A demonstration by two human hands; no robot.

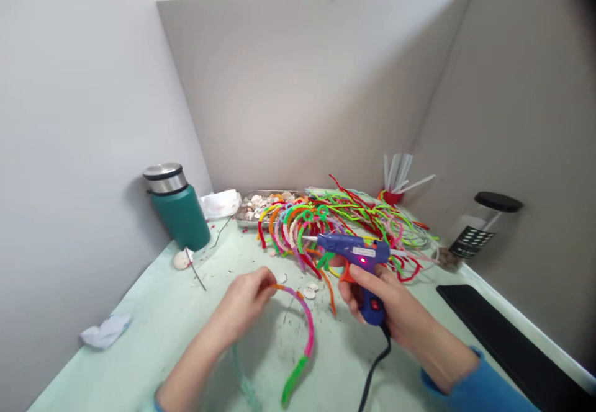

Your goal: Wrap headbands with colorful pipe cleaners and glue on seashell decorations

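My left hand (244,303) is closed, pinching the upper end of a curved headband (309,325) wrapped in pipe cleaner. Orange, purple, pink and green sections run along the band, and its green end hangs toward me. A pale green strand hangs below the same hand; what it belongs to is partly hidden by the wrist. In my right hand (386,297) is a blue hot glue gun (344,246), fingers wrapped round its handle by the orange trigger. Its nozzle points left, apart from the headband. A red light glows on its body, and a clear glue stick shows at the back.
Behind the hands lie colourful arched pieces (293,229), a heap of pipe cleaners (367,210) and a tray of shells (254,207). A green bottle (181,213) stands left; a black-lidded jar (475,232) and a black strip (507,337) are right. Grey partitions enclose the table.
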